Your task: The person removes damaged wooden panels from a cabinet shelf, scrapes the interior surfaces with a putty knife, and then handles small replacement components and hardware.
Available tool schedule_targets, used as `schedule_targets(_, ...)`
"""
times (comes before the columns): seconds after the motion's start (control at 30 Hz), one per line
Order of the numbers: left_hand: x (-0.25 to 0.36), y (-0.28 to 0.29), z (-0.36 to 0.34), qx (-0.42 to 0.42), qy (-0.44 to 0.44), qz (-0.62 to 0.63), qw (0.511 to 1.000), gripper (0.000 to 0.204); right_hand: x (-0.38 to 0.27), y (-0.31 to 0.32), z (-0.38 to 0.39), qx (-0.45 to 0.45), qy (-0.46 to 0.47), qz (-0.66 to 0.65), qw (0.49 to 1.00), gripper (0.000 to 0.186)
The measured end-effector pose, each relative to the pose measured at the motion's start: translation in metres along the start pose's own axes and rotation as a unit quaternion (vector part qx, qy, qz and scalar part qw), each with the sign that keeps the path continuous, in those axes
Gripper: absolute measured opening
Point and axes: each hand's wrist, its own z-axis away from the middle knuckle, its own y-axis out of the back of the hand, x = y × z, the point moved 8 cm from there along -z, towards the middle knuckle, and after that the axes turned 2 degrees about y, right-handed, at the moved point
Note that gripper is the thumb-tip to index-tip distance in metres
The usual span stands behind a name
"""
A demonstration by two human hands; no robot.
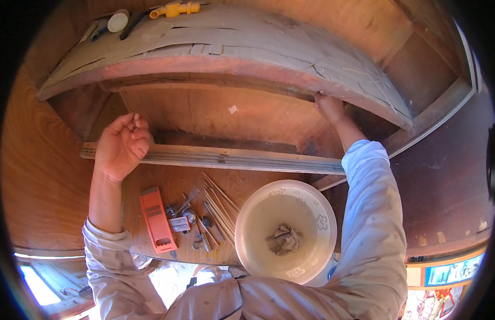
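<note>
1. Pressing right hand (329,106) fingertips, held together, against the underside edge of the curved wooden panel (231,45).
2. Resting left hand (122,145), fingers loosely curled and holding nothing, on the wooden rail (231,158) below that panel.
3. Sitting below the rail: cream bowl (286,230) holding a grey rag (284,239), thin wooden sticks (220,205), orange hand plane (157,219).

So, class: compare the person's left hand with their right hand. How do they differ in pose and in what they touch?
The left hand is loosely curled, palm toward the camera, over the long grey wooden slat; the right hand reaches farther up, fingers at the edge of the curved red-edged wooden panel. The left sleeve is pushed back to the elbow; the right covers most of the forearm. Neither hand holds a tool.
</note>
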Motion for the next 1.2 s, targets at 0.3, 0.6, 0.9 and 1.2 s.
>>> schedule_targets(0.3, 0.002, -0.004, 0.026, -0.002, -0.049, -0.006, 0.999, 0.014, 0.035, -0.03, 0.019, -0.025, -0.037, 0.083, 0.996, 0.013)
schedule_targets(0.6, -0.062, 0.093, 0.132, 0.098, -0.117, 0.045, 0.987, 0.025, -0.136, 0.066, -0.044, -0.271, -0.089, -0.248, 0.926, 0.019)
schedule_targets(0.9, -0.232, 0.315, 0.371, 0.441, -0.195, 0.313, 0.818, 0.014, -0.307, 0.168, -0.037, -0.229, 0.104, -0.488, 0.836, 0.012)
schedule_targets(1.2, -0.302, 0.358, 0.479, 0.495, -0.273, 0.409, 0.717, 0.015, -0.416, 0.171, -0.119, -0.04, 0.113, -0.584, 0.803, 0.009)
